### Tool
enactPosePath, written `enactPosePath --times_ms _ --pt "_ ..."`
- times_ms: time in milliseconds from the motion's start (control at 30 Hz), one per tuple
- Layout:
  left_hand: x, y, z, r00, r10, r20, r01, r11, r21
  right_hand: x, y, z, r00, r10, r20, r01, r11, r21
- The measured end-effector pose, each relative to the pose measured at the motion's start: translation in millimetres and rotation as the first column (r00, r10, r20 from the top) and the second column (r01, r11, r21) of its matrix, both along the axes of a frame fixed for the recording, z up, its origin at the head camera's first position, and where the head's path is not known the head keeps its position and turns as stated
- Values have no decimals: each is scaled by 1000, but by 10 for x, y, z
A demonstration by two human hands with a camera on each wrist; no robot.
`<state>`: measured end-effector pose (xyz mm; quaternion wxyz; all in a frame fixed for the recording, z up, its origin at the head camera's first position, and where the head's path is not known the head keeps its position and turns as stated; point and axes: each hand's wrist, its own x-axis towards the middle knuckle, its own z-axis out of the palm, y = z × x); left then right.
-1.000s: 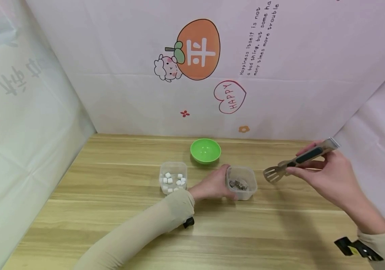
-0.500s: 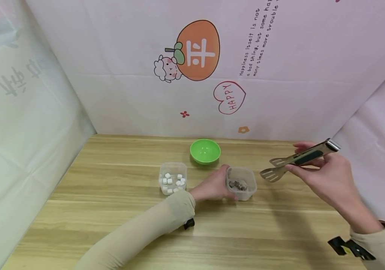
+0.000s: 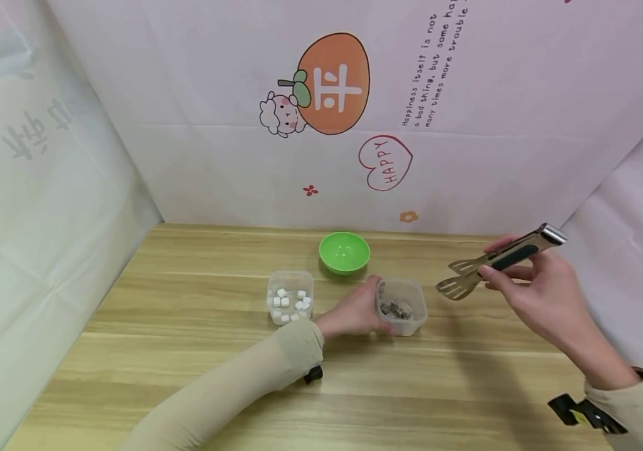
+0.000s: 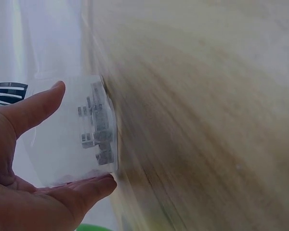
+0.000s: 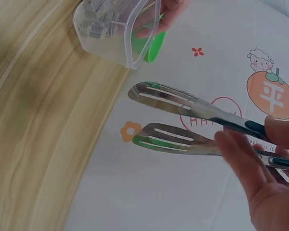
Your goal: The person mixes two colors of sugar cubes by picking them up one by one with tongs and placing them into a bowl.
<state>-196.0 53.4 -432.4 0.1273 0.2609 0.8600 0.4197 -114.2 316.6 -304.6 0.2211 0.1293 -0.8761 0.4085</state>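
My left hand [image 3: 357,310] grips the side of a clear plastic container [image 3: 411,326] standing on the table, thumb on one wall and fingers on another. Several small dark grey cubes [image 4: 102,127] lie in its bottom. To the right, my right hand [image 3: 546,294] holds metal tongs [image 3: 515,255] with slotted heads and dark grip inlays, thumb on one arm and fingers on the other. In the right wrist view the two slotted heads [image 5: 168,137] stand apart with nothing between them. The tongs hang above the table, just right of the container.
A second clear container [image 3: 290,279] with several white cubes [image 3: 280,302] stands left of my left hand. Behind, near the wall, sits a green bowl [image 3: 344,254]. A printed white cloth [image 3: 214,169] rises along the table's back edge.
The tongs' heads have spread apart since a second ago, and my right hand has shifted slightly left. My left hand has stayed on the container.
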Motion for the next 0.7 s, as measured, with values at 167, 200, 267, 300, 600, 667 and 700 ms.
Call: enactPosePath --times_ms 167,200,267,300,600,667,700 --pt "8 -25 -3 1000 6 9 -6 1000 2 10 -6 -1 999 5 49 -5 1000 -5" --pt "11 -30 0 1000 8 11 -8 1000 1 10 -10 -2 999 0 48 0 1000 -8" --pt "17 -41 9 1000 12 16 -12 1000 -1 5 -16 -1 999 2 49 -2 1000 -5" --pt "19 -45 14 1000 13 17 -13 1000 -3 1 -18 -5 999 7 51 -6 1000 -7" --pt "33 -81 22 1000 -2 26 2 1000 13 50 -106 -15 995 -83 61 82 996 29" --pt "30 -86 14 1000 -3 28 2 1000 17 55 -127 -3 997 -67 42 66 997 31" --pt "28 -88 13 1000 -4 28 4 1000 18 50 -134 0 998 -46 31 45 999 17"
